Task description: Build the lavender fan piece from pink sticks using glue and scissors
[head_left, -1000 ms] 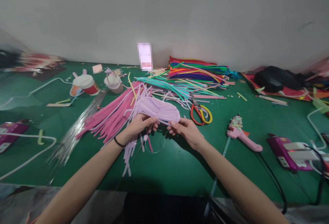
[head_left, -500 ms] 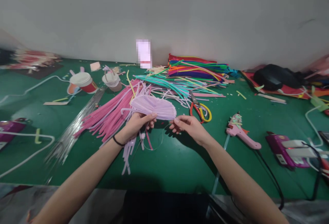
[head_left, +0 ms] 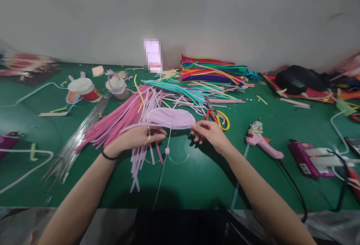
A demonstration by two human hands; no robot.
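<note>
A flat lilac oval piece made of pipe cleaners (head_left: 171,118) is held above the green table. My right hand (head_left: 206,134) pinches its right end between thumb and fingers. Below and left of the piece is my left hand (head_left: 143,136), its thumb and fingers apart; a long lilac stem (head_left: 135,125) runs across its back. From the piece a thin wire (head_left: 161,179) hangs down with a small lilac bead-like ball (head_left: 167,151) on it, and a thin clear loop curves beneath.
Pink pipe cleaners (head_left: 112,125) lie left, multicoloured bundles (head_left: 213,73) behind. Scissors with red and yellow handles (head_left: 223,120), a pink glue gun (head_left: 266,145) and a purple power strip (head_left: 305,158) are at right. Cups (head_left: 87,89) and silvery wires (head_left: 78,140) lie left.
My left hand has moved left and released the piece's left side, its fingers now spread. The piece lies slightly further right, and the wire with the ball hangs in plainer view.
</note>
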